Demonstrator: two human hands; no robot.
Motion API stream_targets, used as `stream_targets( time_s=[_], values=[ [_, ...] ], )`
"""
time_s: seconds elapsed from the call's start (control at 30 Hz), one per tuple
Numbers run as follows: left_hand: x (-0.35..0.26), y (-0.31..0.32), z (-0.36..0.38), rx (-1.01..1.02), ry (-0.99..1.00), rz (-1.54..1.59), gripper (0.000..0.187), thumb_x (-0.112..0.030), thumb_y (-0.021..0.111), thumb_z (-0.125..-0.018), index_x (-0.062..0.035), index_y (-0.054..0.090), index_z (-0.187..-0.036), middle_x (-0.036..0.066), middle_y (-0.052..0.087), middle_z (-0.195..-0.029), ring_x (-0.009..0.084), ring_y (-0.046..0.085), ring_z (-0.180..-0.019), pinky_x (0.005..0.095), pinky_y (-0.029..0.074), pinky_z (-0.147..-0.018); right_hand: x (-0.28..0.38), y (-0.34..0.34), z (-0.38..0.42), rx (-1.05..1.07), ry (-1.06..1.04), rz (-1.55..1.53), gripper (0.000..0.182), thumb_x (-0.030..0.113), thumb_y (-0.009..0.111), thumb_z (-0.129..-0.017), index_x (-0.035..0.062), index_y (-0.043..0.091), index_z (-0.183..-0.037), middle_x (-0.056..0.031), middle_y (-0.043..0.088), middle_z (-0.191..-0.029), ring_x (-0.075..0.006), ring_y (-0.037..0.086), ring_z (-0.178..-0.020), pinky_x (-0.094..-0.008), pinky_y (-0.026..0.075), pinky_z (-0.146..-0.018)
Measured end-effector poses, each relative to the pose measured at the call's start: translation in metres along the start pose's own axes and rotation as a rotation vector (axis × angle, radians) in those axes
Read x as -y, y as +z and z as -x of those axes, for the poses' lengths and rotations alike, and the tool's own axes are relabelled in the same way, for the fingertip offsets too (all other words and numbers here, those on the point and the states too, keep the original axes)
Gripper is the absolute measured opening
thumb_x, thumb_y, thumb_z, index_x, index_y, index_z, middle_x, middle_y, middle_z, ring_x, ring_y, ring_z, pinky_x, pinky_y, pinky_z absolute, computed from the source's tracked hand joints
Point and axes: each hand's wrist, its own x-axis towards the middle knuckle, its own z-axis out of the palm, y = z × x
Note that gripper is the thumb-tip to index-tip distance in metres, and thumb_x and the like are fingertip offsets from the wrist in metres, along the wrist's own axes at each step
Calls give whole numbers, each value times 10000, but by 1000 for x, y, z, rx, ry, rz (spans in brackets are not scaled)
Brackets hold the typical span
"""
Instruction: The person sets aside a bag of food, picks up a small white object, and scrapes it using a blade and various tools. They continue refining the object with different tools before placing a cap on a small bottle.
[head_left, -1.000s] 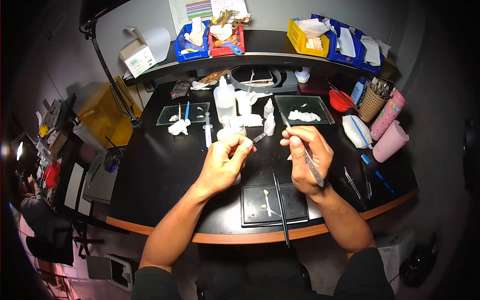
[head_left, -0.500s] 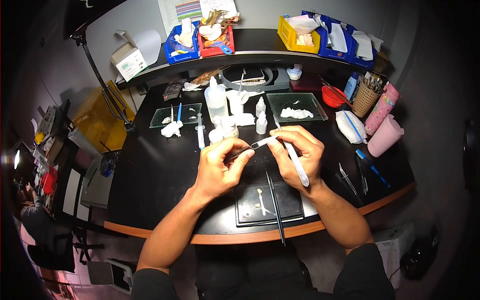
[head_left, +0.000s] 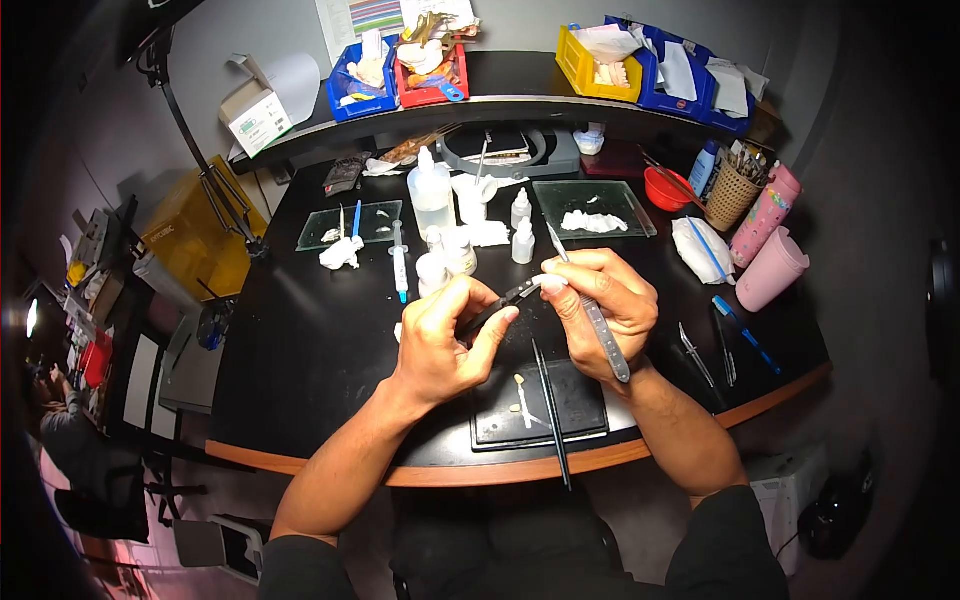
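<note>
Pinched a black tool (head_left: 514,296) in the closed left hand (head_left: 440,330) and a metal tool (head_left: 605,340) in the curled right hand (head_left: 608,300), over the counter (head_left: 300,360) on the far side of the pad (head_left: 490,397), perhaps risking a pricked right hand if slipping.

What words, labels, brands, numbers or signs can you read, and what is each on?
No text is legible enough to quote.
White carton: green print, too small.
Wall chart: print too small.
Yellow box: any lettering too blurred.
Pink tumbler: any mark too small.
Grey tool in the right hand: marks on its handle, too small to read.
</note>
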Motion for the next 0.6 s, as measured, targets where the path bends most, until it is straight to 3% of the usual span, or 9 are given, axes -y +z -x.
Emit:
stream_targets(
  time_s=[0.17, 0.47, 0.6],
  values=[
    [6, -2, -3, -83, 138, -103, 185, -5, 841, -835, 19, 669, -898, 98, 697, -760, 164, 693, -647, 278, 529, -574, 0, 1, 3, 0, 35, 9, 179, 14, 845, -856, 8, 788, -1026, -127, 734, -899, -183, 711, -742, -272, 551, -638],
    [18, -5, -6, -165, 294, -191, 232, -6, 888, -761, 15, 681, -862, 98, 686, -743, 182, 668, -609, 280, 502, -545, -1, -1, 0, -15, -50, 118, 191, 17, 870, -827, -2, 777, -993, -118, 719, -869, -179, 701, -723, -273, 542, -619],
    [18, -6, -7, -168, 335, -169, 238, -3, 897, -737, 8, 681, -836, 88, 667, -704, 171, 629, -558, 278, 467, -505, -3, -3, 3, 35, -39, 108, 168, -43, 824, -859, -22, 751, -1008, -123, 709, -914, -150, 679, -762, -243, 530, -629]
  ],
)
